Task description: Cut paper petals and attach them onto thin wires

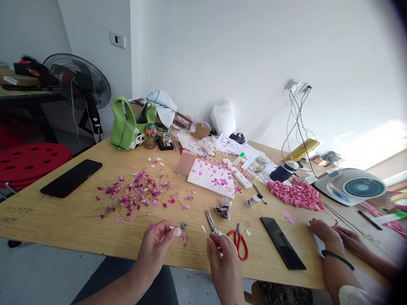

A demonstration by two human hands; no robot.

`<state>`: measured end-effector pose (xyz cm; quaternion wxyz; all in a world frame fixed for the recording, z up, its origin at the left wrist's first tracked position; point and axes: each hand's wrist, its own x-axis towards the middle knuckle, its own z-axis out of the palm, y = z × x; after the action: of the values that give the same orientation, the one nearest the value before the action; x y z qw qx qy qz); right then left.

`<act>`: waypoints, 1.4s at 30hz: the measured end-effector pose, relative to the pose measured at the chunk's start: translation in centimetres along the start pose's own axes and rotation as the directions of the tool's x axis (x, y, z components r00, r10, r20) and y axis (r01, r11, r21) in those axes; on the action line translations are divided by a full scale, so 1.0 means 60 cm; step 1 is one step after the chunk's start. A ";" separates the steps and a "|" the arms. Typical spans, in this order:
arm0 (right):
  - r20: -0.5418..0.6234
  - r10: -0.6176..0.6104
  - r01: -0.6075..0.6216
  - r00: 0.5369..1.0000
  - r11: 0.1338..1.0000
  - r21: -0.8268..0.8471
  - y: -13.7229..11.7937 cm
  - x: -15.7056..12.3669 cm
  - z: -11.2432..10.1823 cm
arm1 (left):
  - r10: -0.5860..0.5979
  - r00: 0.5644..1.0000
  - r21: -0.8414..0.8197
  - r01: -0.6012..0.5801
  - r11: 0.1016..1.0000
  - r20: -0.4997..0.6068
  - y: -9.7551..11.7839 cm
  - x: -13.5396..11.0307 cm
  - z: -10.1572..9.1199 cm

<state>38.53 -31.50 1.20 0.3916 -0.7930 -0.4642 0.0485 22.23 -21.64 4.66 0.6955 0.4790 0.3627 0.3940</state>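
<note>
My left hand (157, 243) is raised just over the near edge of the wooden table (63, 212), its fingers pinched on a small pale petal piece (177, 231). My right hand (224, 258) is curled closed beside red-handled scissors (237, 241), gripping something pale I cannot make out. A small grey spool (184, 225) and a pink flower bit (186, 241) lie between the hands. Further out, scattered magenta petals and twigs (136, 195) cover the table.
A co-worker's hands (333, 237) rest at the right by a black phone (282, 242). Another phone (71, 178), a green bag (129, 123), a white sheet with flowers (213, 178), a pink flower pile (295, 194) and a desk fan (352, 186) stand around.
</note>
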 end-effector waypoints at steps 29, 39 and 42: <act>-0.260 -0.199 0.294 0.945 0.866 0.406 -0.122 -0.034 0.057 | -0.111 0.948 -0.052 0.133 0.990 0.297 0.033 -0.006 -0.033; -0.319 -0.785 0.831 0.531 0.556 0.013 -0.106 -0.031 0.028 | -0.525 0.485 -0.034 0.756 0.654 0.700 0.034 0.028 -0.065; -0.244 -0.855 0.881 0.457 0.473 -0.008 -0.104 -0.028 0.012 | -0.525 0.445 0.098 0.688 0.719 0.726 0.049 0.032 -0.070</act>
<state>32.88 -30.76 4.37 0.4554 -0.4206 -0.7544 -0.2158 18.77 -17.62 6.06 0.9187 0.3516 0.1684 -0.0638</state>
